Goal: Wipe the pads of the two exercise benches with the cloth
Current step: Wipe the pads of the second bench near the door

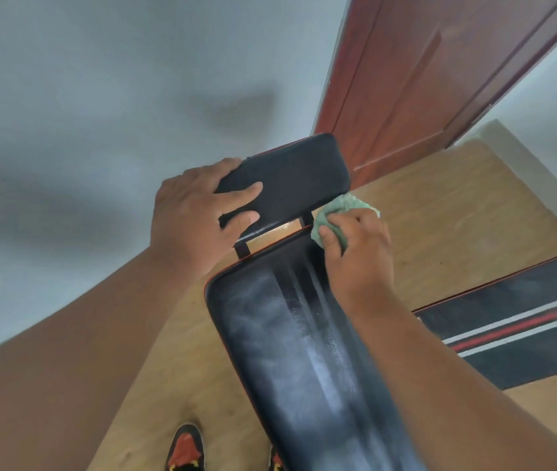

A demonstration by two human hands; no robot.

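while the left hand [195,212] grips the small pad [290,171], the right hand [358,253] holds a green cloth [341,207] bunched at the long pad's [297,351] top corner.

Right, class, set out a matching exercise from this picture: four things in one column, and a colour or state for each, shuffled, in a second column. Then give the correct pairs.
Column one:
1. cloth
2. small pad
3. long pad
4. door

Column two:
A. reddish brown
B. gripped at its edge by the left hand
C. green, bunched in the right hand
D. black, smeared with whitish streaks

Pairs: 1-C, 2-B, 3-D, 4-A
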